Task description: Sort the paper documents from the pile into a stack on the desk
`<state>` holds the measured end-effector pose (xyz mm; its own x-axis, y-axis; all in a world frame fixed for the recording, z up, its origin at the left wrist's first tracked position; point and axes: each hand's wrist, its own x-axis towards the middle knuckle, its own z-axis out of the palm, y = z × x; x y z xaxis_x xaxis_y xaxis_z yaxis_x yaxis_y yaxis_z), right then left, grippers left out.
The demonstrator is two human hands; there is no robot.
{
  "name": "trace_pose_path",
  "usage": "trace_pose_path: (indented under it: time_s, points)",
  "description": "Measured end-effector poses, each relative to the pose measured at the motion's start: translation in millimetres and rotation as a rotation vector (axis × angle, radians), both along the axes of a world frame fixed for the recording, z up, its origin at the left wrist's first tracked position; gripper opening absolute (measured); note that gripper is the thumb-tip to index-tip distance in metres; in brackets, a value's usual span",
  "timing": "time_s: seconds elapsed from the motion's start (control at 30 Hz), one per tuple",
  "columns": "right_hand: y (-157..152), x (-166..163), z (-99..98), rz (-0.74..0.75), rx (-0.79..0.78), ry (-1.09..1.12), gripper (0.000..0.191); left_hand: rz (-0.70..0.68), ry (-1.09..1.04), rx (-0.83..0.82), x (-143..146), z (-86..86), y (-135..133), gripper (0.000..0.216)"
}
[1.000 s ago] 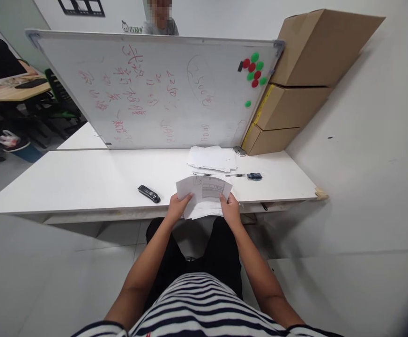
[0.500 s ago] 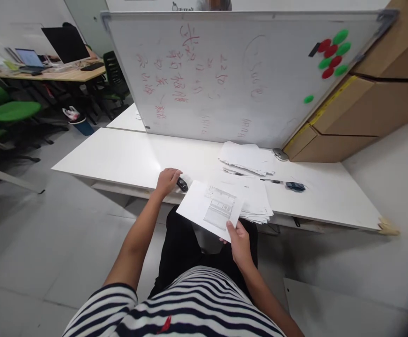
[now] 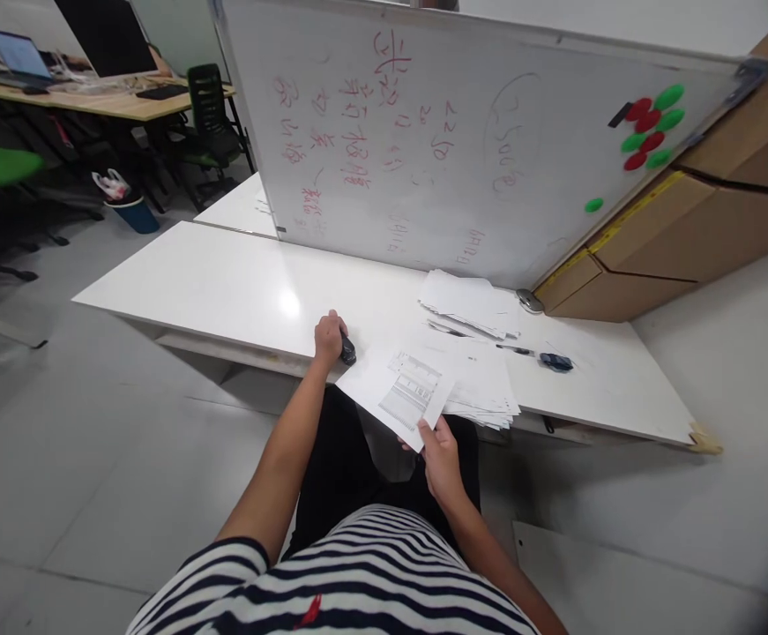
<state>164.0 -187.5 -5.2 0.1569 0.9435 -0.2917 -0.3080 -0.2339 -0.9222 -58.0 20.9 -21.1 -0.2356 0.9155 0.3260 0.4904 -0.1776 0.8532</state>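
Observation:
My left hand (image 3: 328,336) is closed over a black stapler (image 3: 347,350) on the white table (image 3: 212,282). A printed sheet of paper (image 3: 398,390) is pinched at its near corner by my right hand (image 3: 441,459), and the sheet hangs over the table's front edge. Under and beside that sheet lies a loose stack of papers (image 3: 482,388). A second pile of papers (image 3: 469,304) lies farther back, near the whiteboard.
A whiteboard (image 3: 463,141) with red writing and coloured magnets leans at the table's back. Cardboard boxes (image 3: 707,229) are stacked at the right. A pen (image 3: 512,349) and a small dark object (image 3: 555,361) lie on the table. Desks and green chairs (image 3: 0,168) stand at far left.
My left hand left the papers, went left to the stapler and closed over it. My right hand alone now holds the sheet. The view shifted left.

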Motion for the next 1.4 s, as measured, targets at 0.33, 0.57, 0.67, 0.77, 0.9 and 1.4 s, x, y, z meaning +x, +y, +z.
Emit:
trace_pose_path:
  time_s: [0.33,0.57,0.67,0.77,0.9,1.4]
  points:
    - [-14,-18,-5.9,-0.101,0.033,-0.059,0.056,-0.023,0.001,-0.013,-3,-2.5,2,0.065]
    - [-15,-48,-9.0,-0.053,-0.002,0.034,0.056,-0.061,0.041,-0.043,-9,0.1,-2,0.066]
    - [-17,-59,-15.1,-0.065,-0.006,0.04,0.054,-0.08,0.126,-0.074,-13,0.1,-1,0.064]
    - [-19,-65,-22.2,-0.094,-0.014,0.002,0.051,-0.127,0.313,-0.076,-18,1.2,1,0.057]
    - [-19,-69,-24.7,-0.087,-0.006,-0.093,0.05,-0.188,0.517,-0.096,-22,5.3,2,0.046]
    - [-20,-72,-9.2,0.265,0.046,-0.671,0.036,-0.105,0.647,-0.293,-14,15.2,-4,0.041]
